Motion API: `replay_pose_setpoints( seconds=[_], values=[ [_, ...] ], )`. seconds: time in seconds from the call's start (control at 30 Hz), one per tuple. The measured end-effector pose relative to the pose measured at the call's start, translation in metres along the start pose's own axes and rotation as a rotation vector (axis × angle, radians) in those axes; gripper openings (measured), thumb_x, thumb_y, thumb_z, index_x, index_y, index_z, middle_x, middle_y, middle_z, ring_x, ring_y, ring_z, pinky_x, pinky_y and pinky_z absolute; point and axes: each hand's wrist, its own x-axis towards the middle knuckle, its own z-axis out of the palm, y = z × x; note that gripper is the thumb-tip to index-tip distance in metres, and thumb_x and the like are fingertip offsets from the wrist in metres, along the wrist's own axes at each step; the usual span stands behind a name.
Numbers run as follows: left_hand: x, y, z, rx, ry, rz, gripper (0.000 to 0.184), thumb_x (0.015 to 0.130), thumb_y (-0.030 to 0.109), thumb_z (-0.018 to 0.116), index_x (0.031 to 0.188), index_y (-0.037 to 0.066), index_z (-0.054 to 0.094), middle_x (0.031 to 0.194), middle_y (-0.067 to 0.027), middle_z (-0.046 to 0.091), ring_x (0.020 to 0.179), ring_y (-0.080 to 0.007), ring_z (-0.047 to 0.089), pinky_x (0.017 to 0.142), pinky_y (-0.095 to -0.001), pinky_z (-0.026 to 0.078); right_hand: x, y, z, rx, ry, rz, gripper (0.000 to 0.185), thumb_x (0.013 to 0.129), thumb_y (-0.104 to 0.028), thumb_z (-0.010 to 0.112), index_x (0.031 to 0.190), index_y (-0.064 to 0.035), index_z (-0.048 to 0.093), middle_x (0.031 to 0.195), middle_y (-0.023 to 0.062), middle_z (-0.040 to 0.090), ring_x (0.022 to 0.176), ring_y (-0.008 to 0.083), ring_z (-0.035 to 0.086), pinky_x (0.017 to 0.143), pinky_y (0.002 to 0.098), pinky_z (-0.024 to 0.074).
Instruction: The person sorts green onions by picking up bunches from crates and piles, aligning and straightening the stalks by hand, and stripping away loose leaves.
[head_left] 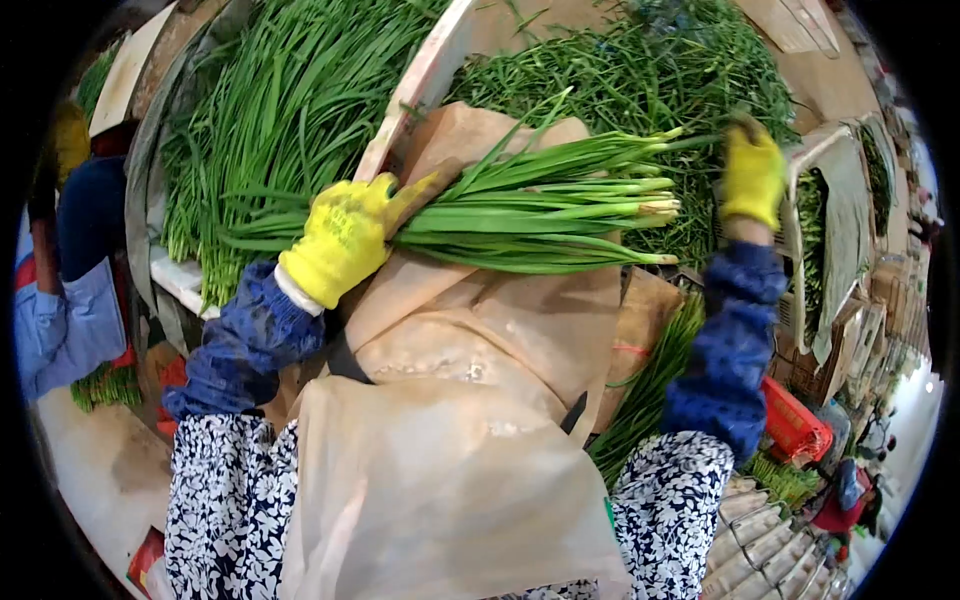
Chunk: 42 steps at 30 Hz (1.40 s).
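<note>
My left hand (345,235), in a yellow glove with a brown-stained finger, is closed around a bunch of long green leafy stalks (540,215). The bunch lies sideways above my lap, its pale cut ends pointing right. To the right of those ends is my right hand (752,175), also in a yellow glove and blurred by motion. A thin green strand stretches from the bunch toward its fingers, which are too smeared to read.
A crate rim (415,90) separates long green leaves (290,110) at the left from a tangled green heap (620,80). A red basket (795,422) stands at the right. Part of another person (90,225) shows at the far left.
</note>
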Motion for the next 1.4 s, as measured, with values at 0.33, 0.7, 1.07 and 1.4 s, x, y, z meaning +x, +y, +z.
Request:
replay_pose_setpoints(
  seconds=[0.33,0.7,1.07,1.4],
  values=[
    [-0.012,-0.006,-0.001,0.175,-0.035,0.052,0.071,0.077,0.009,0.057,0.145,0.026,0.045,0.078,-0.0067,0.052,0.068,-0.0247,0.059,0.060,-0.0383,0.048,-0.080,-0.184,-0.026,-0.092,-0.445,-0.615,0.028,0.076,-0.032,0.076,0.083,-0.0058,0.069,0.087,0.0119,0.065,0.083,0.0333,0.059,0.077,0.0423,0.0436],
    [0.002,0.007,-0.007,0.030,-0.015,-0.045,0.078,0.073,0.003,0.060,0.146,0.021,0.043,0.081,-0.0099,0.060,0.069,-0.0303,0.060,0.062,-0.0400,0.048,-0.072,-0.159,-0.065,0.910,-0.555,0.053,0.012,0.087,-0.012,0.064,0.090,-0.0031,0.070,0.083,0.0056,0.070,0.075,0.0168,0.065,0.068,0.0301,0.0519],
    [-0.012,-0.011,0.007,0.086,-0.028,0.016,0.073,0.067,0.009,0.068,0.138,0.013,0.051,0.107,-0.0149,0.061,0.091,-0.0338,0.058,0.078,-0.0440,0.047,-0.026,-0.095,-0.032,0.698,-0.856,0.122,0.032,0.081,-0.020,0.076,0.104,-0.0003,0.068,0.086,0.0059,0.069,0.076,0.0135,0.064,0.070,0.0276,0.0524],
    [0.022,-0.013,-0.058,-0.504,-0.197,0.068,0.075,0.065,0.002,0.068,0.138,0.009,0.050,0.098,-0.0220,0.067,0.089,-0.0410,0.064,0.076,-0.0436,0.052,-0.027,-0.045,-0.033,1.235,-0.513,-0.027,0.020,0.084,-0.012,0.068,0.099,0.0014,0.067,0.094,0.0109,0.067,0.083,0.0169,0.065,0.077,0.0303,0.0521]
  ],
)
